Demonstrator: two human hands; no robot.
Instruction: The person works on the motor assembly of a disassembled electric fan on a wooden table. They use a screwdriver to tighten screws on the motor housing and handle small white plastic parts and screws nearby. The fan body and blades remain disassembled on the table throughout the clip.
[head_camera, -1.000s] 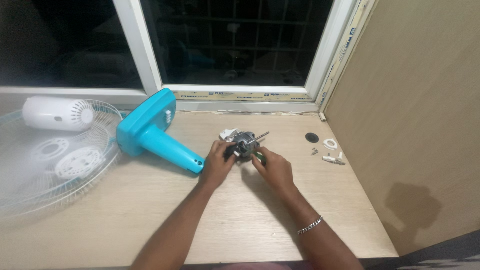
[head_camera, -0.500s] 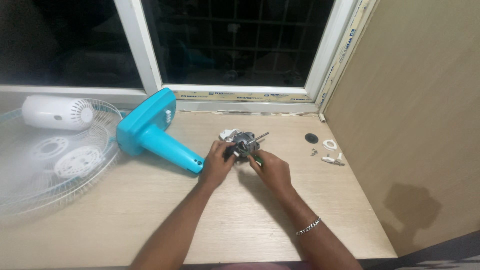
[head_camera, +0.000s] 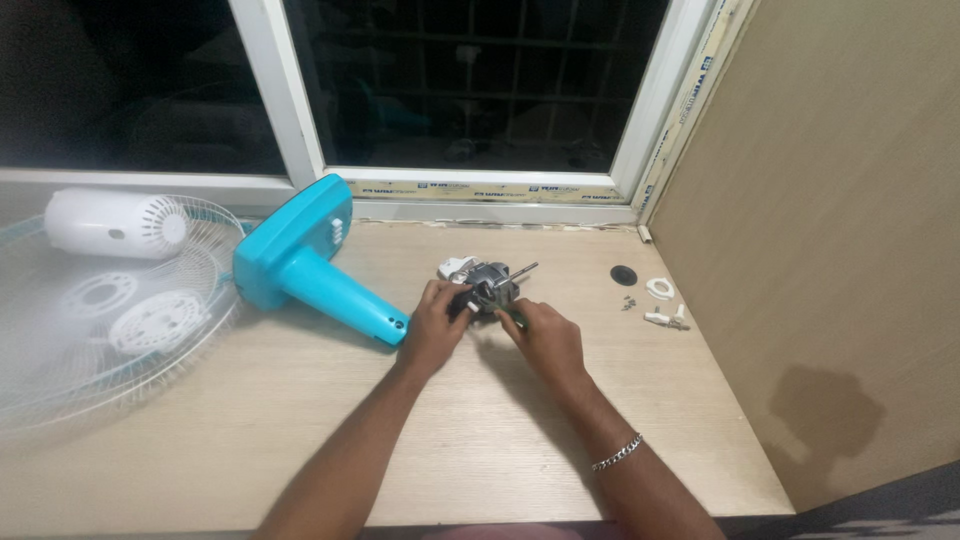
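A small grey fan motor (head_camera: 490, 288) with a metal shaft pointing up-right lies on the wooden table (head_camera: 300, 430), near the window. My left hand (head_camera: 435, 325) grips the motor's left side. My right hand (head_camera: 545, 340) holds a thin tool with a green handle, only partly visible, against the motor's lower right side. A bracelet sits on my right wrist. A turquoise fan stand (head_camera: 310, 270) lies on its side just left of my left hand.
A white fan grille (head_camera: 95, 320) and a white motor cover (head_camera: 105, 225) rest at the far left. Small white plastic parts (head_camera: 665, 305), a few screws (head_camera: 628, 302) and a black round cap (head_camera: 623, 274) lie at the right. A brown panel wall (head_camera: 850, 230) borders the right.
Both hands stay on the motor with only slight shifts; the right hand has edged a little nearer the motor.
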